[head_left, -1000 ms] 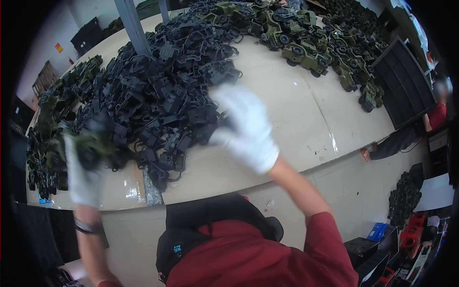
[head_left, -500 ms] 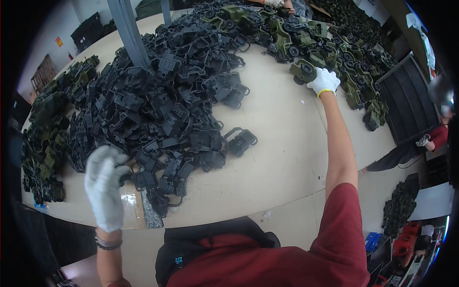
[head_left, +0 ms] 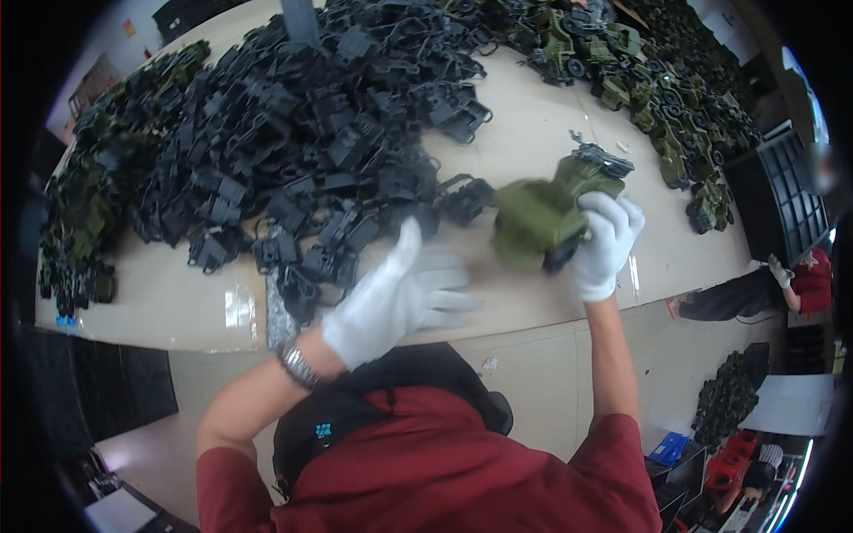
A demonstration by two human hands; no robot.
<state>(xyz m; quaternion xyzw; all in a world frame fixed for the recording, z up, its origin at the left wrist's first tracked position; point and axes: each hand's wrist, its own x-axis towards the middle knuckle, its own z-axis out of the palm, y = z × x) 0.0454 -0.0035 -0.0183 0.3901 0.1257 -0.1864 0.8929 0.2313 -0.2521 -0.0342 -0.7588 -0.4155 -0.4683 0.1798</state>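
My right hand [head_left: 609,244], in a white glove, grips an olive-green toy jeep [head_left: 538,222] by its right side, over the near part of the table. The jeep is blurred; a dark wheel shows at its underside and a black part sticks up at its far end. My left hand [head_left: 404,298], also gloved in white, is held over the table edge with fingers stretched out and thumb raised, nothing in it. Beyond it lies a large heap of black plastic frame parts [head_left: 302,133]. One black part [head_left: 467,199] lies at the heap's right edge, close to the jeep.
More green toy jeeps [head_left: 675,133] are piled along the right side of the table [head_left: 524,115], and others [head_left: 89,204] at its left end. A grey post [head_left: 300,22] rises through the heap. A black crate [head_left: 786,191] and another person's gloved hand [head_left: 781,272] are at the right.
My right hand has brought the jeep from the right-hand pile back toward me. My left hand has swung right, from beside the heap to near the jeep. The view has shifted slightly.
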